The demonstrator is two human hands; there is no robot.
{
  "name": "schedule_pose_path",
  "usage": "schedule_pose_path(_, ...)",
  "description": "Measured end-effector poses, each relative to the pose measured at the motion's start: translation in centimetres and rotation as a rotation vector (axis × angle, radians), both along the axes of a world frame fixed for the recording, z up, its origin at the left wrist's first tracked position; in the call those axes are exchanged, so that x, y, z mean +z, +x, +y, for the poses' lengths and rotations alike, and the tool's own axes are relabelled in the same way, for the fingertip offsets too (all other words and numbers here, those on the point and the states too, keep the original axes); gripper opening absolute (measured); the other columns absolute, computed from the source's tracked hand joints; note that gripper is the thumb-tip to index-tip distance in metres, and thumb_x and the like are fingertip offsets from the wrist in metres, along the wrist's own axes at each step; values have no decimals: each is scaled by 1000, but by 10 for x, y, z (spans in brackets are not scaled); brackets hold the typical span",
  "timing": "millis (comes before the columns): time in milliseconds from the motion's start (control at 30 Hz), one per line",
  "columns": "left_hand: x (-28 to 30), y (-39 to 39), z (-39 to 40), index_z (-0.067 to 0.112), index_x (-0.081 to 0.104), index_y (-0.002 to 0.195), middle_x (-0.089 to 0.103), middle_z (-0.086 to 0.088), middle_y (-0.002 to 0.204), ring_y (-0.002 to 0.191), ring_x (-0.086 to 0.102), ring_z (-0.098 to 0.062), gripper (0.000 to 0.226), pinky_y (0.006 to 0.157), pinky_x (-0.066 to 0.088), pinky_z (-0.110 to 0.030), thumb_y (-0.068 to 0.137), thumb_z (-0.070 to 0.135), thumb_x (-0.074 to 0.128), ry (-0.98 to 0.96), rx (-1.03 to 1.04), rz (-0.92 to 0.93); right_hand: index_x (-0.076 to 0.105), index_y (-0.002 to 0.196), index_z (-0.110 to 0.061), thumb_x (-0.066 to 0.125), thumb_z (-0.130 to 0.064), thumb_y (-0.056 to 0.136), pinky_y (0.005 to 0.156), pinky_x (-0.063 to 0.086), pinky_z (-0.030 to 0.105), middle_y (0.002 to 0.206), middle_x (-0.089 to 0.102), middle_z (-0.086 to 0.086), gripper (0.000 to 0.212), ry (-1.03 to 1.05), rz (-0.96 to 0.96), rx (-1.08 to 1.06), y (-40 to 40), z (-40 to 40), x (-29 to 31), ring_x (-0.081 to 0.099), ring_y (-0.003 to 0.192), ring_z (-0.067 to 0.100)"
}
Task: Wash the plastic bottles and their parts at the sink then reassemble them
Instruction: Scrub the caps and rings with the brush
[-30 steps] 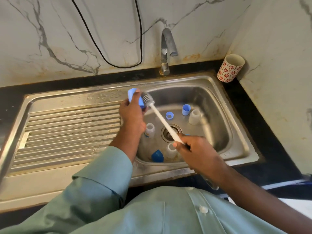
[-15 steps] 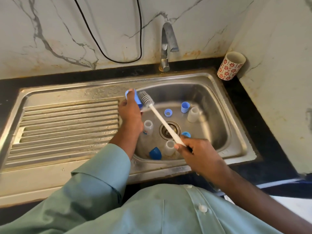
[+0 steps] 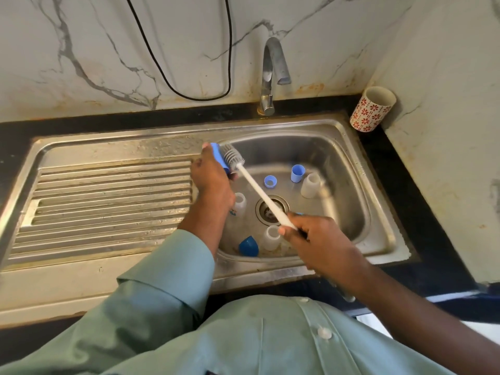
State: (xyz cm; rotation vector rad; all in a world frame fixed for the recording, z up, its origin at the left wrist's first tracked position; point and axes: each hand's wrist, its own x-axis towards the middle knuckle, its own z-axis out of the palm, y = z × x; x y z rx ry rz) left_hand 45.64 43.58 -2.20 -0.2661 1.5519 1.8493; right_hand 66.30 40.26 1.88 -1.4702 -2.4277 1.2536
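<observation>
No readable writing shows on the blue cap (image 3: pixel 219 158) or bottle brush (image 3: pixel 257 189).

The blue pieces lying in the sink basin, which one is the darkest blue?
The dark blue cap at the basin's near edge, beside a clear bottle. The ring and small cup farther back are pale blue.

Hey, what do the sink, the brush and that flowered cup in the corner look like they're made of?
Sink: stainless steel by the look, a dull grey metal sheen with water stains. Brush: a matte white handle, probably plastic, with grey bristles that could be silicone or nylon. Flowered cup: a smooth white body with red printed flowers and a thick rim, likely ceramic, though plastic is possible.
</observation>
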Motion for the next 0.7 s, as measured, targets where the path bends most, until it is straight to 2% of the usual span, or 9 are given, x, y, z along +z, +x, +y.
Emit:
schedule_pose_path(67,2,1,-2,15,59,108,65,-7,85,57,56,-13,45,45,43,-24,93,57,57,-48,-43,60,64,95,-16,53,-34,99,56,53,28,73,62,4,21,-3,5,16,1,-5,1,52,57,9)
schedule_pose_path(133,4,13,-3,15,58,103,61,-5,76,50,48,-11,50,43,40,-25,84,60,67,-85,-86,123,64,93,-13,54,-34,99,57,55,33,70,59,5,24,6,29,-38,-9,1,0,51,56,13)
schedule_pose_path(200,9,10,-3,17,54,103,63,-5,82,55,56,-13,46,47,49,-27,80,49,77,-34,-47,66,65,97,-14,54,-35,98,59,54,34,70,59,5,24,3,35,-31,-13,3,0,52,58,14)
schedule_pose_path(300,15,-7,-2,19,51,107,65,-10,103,81,70,-21,42,65,62,-38,81,34,80,81,46,-48,66,100,-14,54,-34,98,53,53,26,75,63,7,23,-13,31,19,-3,-3,3,52,56,7)
schedule_pose_path(400,13,10,-1,15,59,103,70,-11,102,79,70,-22,36,64,62,-36,83,38,78,12,-90,-6,65,95,-7,55,-33,98,59,56,39,74,62,15,28,26,52,-39,-12,6,6,50,55,15)
schedule_pose_path(467,11,16,1,11,64,106,70,-12,101,80,70,-22,38,67,63,-36,86,41,75,15,-85,-49,64,93,-5,54,-32,98,61,56,44,73,61,16,29,28,76,-68,-18,11,5,50,56,19)
schedule_pose_path(567,12,-4,0,13,62,103,68,-10,98,78,70,-19,32,68,61,-34,90,41,71,57,68,-122,63,92,-11,54,-33,98,56,54,32,73,61,8,24,-24,41,18,-2,-3,9,52,58,13)
schedule_pose_path(633,10,-5,-3,16,63,105,69,-7,97,79,67,-16,34,60,55,-28,89,45,71,-8,5,-59,64,92,-9,55,-34,98,55,52,32,72,60,11,27,-77,59,17,7,-8,12,50,55,10)
schedule_pose_path(700,6,10,-4,21,62,96,69,-4,90,70,61,-13,32,55,48,-24,85,50,72,-50,-80,9,64,94,-4,55,-34,98,52,54,35,69,57,12,31,-91,74,-52,0,1,12,50,52,14)
